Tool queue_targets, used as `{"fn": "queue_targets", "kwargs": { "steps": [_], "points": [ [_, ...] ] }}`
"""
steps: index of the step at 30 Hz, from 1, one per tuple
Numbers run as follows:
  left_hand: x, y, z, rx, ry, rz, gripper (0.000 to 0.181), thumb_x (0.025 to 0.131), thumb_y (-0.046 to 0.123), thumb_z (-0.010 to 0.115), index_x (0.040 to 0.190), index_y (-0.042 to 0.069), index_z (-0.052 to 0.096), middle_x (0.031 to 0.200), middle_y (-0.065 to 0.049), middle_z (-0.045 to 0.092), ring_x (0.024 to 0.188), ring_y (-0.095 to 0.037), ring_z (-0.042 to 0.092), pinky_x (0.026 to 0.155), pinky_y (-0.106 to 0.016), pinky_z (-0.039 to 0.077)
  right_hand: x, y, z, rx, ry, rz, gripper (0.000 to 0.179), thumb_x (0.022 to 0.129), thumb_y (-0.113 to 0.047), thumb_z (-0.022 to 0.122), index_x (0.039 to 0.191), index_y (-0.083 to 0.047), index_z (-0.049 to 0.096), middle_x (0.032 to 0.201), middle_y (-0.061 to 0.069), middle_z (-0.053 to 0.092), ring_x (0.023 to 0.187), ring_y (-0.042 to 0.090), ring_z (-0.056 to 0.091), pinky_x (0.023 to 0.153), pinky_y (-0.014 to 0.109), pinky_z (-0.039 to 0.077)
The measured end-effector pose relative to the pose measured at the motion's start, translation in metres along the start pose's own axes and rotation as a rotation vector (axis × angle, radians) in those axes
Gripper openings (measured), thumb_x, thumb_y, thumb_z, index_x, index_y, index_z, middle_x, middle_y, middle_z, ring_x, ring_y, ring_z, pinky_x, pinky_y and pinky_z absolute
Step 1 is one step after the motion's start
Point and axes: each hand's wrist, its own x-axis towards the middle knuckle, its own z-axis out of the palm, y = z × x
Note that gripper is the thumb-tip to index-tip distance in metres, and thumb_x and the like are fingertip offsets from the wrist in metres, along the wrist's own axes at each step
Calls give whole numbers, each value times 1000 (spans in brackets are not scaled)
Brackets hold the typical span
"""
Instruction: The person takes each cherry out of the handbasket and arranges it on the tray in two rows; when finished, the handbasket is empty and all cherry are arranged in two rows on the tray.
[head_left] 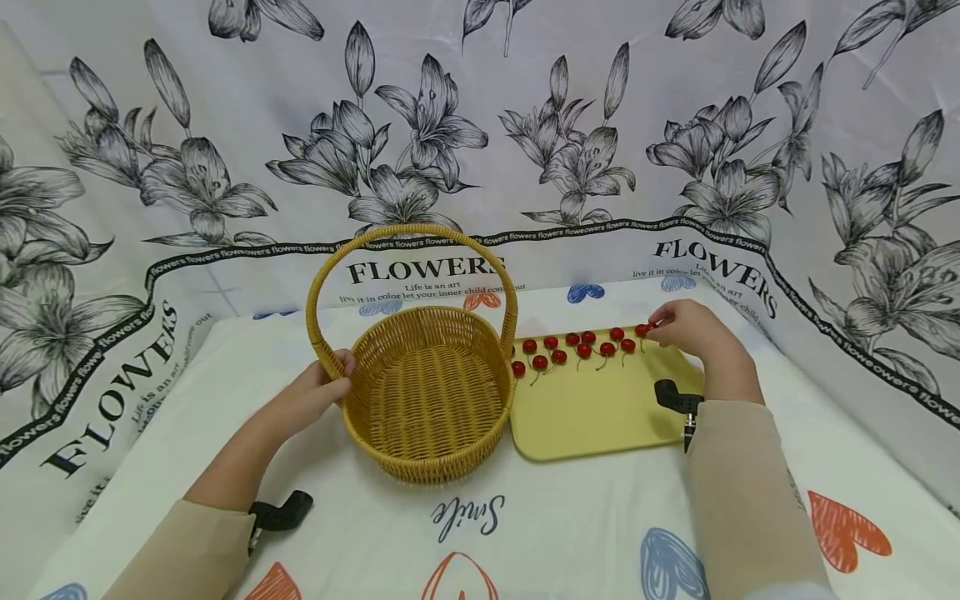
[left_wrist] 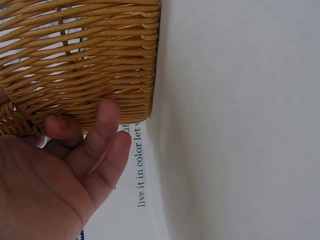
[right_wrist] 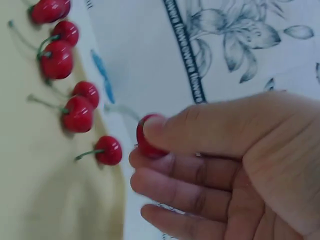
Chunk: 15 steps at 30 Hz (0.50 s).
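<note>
A round woven basket [head_left: 438,408] with a tall arched handle stands in the middle of the table. My left hand [head_left: 318,390] grips its left side where the handle meets the rim; the left wrist view shows the fingers [left_wrist: 106,112] against the outer weave. Over the far right corner of a yellow tray [head_left: 592,425], my right hand [head_left: 697,329] pinches a red cherry [right_wrist: 141,142] between thumb and fingers, its green stem pointing away. Several more stemmed cherries [head_left: 558,357] lie along the tray's far edge.
The tray sits directly right of the basket, close to its side. A white tablecloth [head_left: 375,550] with hearts and lettering covers the table. Behind it hangs a white curtain [head_left: 495,108] printed with black flowers.
</note>
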Motion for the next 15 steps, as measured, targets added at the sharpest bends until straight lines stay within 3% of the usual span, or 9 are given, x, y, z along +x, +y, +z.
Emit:
{"fn": "queue_targets", "kwargs": {
  "steps": [4, 9, 15],
  "points": [
    [-1, 5, 1, 8, 1, -11, 14, 88, 4, 48, 99, 4, 41, 88, -10, 41, 87, -26, 48, 72, -41, 48, 5, 13, 8, -49, -13, 65, 36, 96, -13, 63, 125, 7, 62, 120, 25, 62, 109, 41, 57, 94, 54, 46],
    [7, 11, 3, 13, -20, -18, 13, 88, 4, 49, 99, 4, 41, 87, -10, 41, 85, -26, 48, 71, -41, 48, 5, 29, 17, -64, 24, 119, 36, 95, -13, 62, 125, 7, 63, 130, 29, 58, 121, 45, 48, 109, 60, 32],
    [20, 17, 4, 42, -70, 3, 13, 89, 5, 48, 99, 4, 40, 87, -11, 40, 83, -27, 46, 70, -42, 46, -1, 47, 22, -90, 61, 113, 42, 94, -12, 62, 129, 10, 58, 123, 29, 60, 112, 44, 53, 104, 59, 38]
  ]
}}
